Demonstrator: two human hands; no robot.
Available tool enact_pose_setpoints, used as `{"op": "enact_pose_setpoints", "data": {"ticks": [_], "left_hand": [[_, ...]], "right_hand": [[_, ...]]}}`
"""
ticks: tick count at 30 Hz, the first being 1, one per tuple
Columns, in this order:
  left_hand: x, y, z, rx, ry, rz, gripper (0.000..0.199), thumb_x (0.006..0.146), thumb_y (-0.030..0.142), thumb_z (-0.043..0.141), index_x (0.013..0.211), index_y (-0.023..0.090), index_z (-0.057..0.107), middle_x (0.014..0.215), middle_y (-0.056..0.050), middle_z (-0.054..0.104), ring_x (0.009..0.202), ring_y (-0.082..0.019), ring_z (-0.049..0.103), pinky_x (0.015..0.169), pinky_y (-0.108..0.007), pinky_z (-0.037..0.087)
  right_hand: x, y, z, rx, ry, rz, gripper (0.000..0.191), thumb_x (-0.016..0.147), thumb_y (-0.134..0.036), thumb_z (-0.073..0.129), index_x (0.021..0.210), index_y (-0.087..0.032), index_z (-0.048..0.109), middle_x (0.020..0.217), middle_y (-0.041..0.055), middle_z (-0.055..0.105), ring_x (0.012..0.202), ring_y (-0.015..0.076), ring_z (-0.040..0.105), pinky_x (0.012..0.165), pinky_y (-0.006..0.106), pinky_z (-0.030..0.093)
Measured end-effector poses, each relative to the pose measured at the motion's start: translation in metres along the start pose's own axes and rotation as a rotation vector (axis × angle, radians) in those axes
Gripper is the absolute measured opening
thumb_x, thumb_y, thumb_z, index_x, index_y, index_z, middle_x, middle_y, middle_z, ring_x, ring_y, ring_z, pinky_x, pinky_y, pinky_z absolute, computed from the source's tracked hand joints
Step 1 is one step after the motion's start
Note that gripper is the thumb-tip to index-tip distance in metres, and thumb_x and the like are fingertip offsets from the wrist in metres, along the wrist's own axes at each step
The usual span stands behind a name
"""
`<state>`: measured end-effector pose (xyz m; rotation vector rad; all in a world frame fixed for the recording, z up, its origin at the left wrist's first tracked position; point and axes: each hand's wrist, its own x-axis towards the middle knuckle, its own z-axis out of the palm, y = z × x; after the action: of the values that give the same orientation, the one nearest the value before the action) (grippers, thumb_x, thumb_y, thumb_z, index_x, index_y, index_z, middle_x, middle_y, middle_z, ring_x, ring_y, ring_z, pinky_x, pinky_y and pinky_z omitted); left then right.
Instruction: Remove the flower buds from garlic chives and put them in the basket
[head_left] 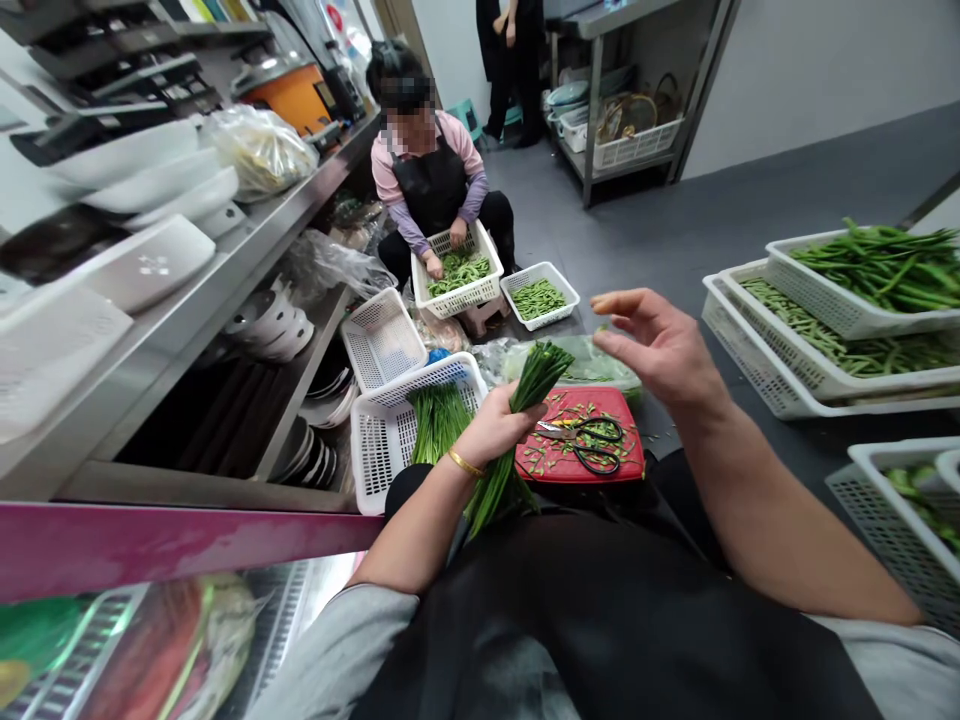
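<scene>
My left hand (504,424), with a gold bracelet at its wrist, is wrapped round a bunch of long green stalks (541,375), whose lower ends hang over my lap. My right hand (652,345) is raised to the right of the bunch, fingers apart, with a tiny green bit near the thumb tip. Below the hands, black-handled scissors (596,432) lie on a red tray (634,462) strewn with small green trimmings. More long green stalks (439,420) lie in a white basket (367,425) to the left of my left hand.
Ahead, a seated person (431,185) handles green pods in a white basket (491,285); a smaller basket (574,300) stands beside it. Stacked baskets (810,395) of green vegetables are at right. A metal shelf (247,240) with dishes runs along the left. Another person (517,60) stands behind.
</scene>
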<state>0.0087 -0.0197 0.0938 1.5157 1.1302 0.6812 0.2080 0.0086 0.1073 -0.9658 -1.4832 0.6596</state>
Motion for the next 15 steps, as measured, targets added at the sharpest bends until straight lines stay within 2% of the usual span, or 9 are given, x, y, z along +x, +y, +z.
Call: {"op": "enact_pose_setpoints", "data": {"ticks": [2,5,9,15], "left_hand": [[-0.001,0.002,0.001,0.009,-0.028,-0.001,0.029,0.070,0.037,0.065,0.067,0.018,0.043,0.048,0.007,0.043,0.041,-0.006,0.038,0.042,-0.020,0.029],[0.000,0.003,0.004,-0.006,-0.072,0.011,0.029,0.070,0.039,0.064,0.068,0.018,0.043,0.048,0.008,0.042,0.041,-0.006,0.037,0.042,-0.021,0.029],[-0.001,0.002,0.005,-0.022,-0.106,0.012,0.029,0.069,0.039,0.065,0.068,0.018,0.044,0.047,0.008,0.043,0.042,-0.006,0.037,0.043,-0.021,0.028],[-0.004,0.001,0.002,-0.076,-0.173,0.002,0.034,0.069,0.041,0.066,0.058,0.016,0.045,0.045,0.006,0.044,0.042,-0.006,0.037,0.045,-0.022,0.030]], "right_hand": [[0.002,-0.017,-0.005,-0.099,-0.172,-0.124,0.019,0.078,-0.032,0.064,0.094,-0.021,0.063,0.100,0.0049,0.066,0.101,0.0201,0.060,0.093,0.039,0.046],[0.004,-0.032,-0.003,-0.268,-0.339,-0.257,0.011,0.082,-0.029,0.061,0.088,-0.020,0.066,0.093,0.0056,0.066,0.093,0.0195,0.061,0.089,0.038,0.047],[0.003,-0.027,0.001,-0.406,-0.408,-0.305,0.011,0.084,-0.023,0.057,0.087,-0.017,0.066,0.085,0.0056,0.063,0.079,0.0164,0.059,0.076,0.032,0.048],[0.000,-0.022,-0.008,-0.370,-0.491,-0.334,0.008,0.083,-0.022,0.057,0.083,-0.017,0.063,0.078,0.0036,0.058,0.072,0.0137,0.055,0.068,0.027,0.046]]}}
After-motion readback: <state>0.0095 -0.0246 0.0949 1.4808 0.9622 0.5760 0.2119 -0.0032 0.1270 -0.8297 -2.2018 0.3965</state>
